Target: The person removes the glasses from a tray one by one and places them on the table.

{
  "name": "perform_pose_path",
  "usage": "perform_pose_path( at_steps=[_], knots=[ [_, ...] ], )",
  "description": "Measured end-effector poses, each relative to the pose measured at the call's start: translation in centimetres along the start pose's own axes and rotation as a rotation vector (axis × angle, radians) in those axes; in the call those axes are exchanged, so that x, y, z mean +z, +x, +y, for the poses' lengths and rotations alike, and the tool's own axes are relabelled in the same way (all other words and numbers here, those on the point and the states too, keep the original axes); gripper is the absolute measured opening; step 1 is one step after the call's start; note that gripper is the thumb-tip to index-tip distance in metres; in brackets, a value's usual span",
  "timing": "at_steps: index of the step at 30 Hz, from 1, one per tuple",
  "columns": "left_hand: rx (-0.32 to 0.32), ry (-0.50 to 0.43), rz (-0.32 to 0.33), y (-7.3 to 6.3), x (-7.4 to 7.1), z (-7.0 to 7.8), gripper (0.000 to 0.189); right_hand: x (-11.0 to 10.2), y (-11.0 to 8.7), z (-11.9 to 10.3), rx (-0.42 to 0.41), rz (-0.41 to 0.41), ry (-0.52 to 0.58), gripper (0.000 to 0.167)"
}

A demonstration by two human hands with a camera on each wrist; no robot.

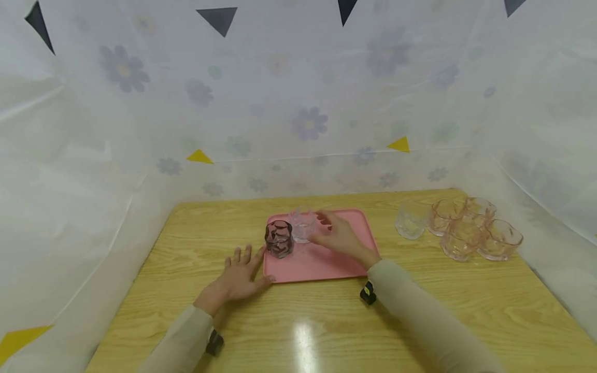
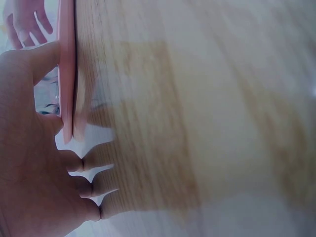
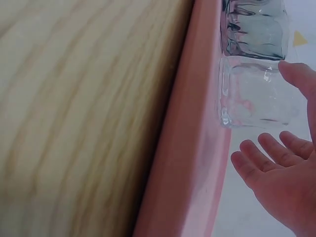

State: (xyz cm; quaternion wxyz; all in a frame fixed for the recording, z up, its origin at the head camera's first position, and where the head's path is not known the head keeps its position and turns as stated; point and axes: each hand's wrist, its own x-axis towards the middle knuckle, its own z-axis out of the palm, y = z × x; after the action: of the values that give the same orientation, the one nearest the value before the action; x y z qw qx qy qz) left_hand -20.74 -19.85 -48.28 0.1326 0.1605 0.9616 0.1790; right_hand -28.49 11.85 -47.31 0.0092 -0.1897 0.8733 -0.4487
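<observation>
On a pink tray (image 1: pixel 322 267) stand a dark tinted glass (image 1: pixel 279 239) at the left and a clear glass (image 1: pixel 302 226) just right of it. My right hand (image 1: pixel 342 237) is over the tray beside the clear glass, fingers spread and nothing in them. The right wrist view shows its thumb by the rim of the clear glass (image 3: pixel 256 94), with the other fingers apart from it. Fingers spread, my left hand (image 1: pixel 239 278) lies at the tray's left edge; its thumb and index finger touch the tray rim (image 2: pixel 66 74) in the left wrist view.
To the right on the wooden table (image 1: pixel 298 316) stand another clear glass (image 1: pixel 412 220) and several pink tinted glasses (image 1: pixel 460 239), close together. White flower-patterned sheeting (image 1: pixel 280 103) surrounds the table at the back and sides.
</observation>
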Motion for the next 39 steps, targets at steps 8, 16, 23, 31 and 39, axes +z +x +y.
perform_pose_path(
  at_steps=[8,16,23,31,39],
  knots=[
    [0.003,0.002,0.004,0.0,0.1,-0.1,0.090,1.2,1.0,-0.3,0.056,-0.002,-0.021,0.089],
    [-0.001,0.003,0.002,0.0,0.1,-0.1,0.090,2.0,1.9,-0.3,0.101,0.002,0.006,0.095],
    [-0.002,-0.002,0.000,0.0,0.1,0.0,0.090,2.3,2.5,-0.2,0.128,0.004,-0.004,0.102],
    [0.004,0.008,0.009,-0.1,0.0,0.1,0.090,2.7,3.1,-0.4,0.138,0.012,-0.004,0.106],
    [-0.002,0.007,0.004,-0.1,0.0,0.1,0.090,3.1,3.1,-0.5,0.123,0.052,-0.005,0.105]
  ],
)
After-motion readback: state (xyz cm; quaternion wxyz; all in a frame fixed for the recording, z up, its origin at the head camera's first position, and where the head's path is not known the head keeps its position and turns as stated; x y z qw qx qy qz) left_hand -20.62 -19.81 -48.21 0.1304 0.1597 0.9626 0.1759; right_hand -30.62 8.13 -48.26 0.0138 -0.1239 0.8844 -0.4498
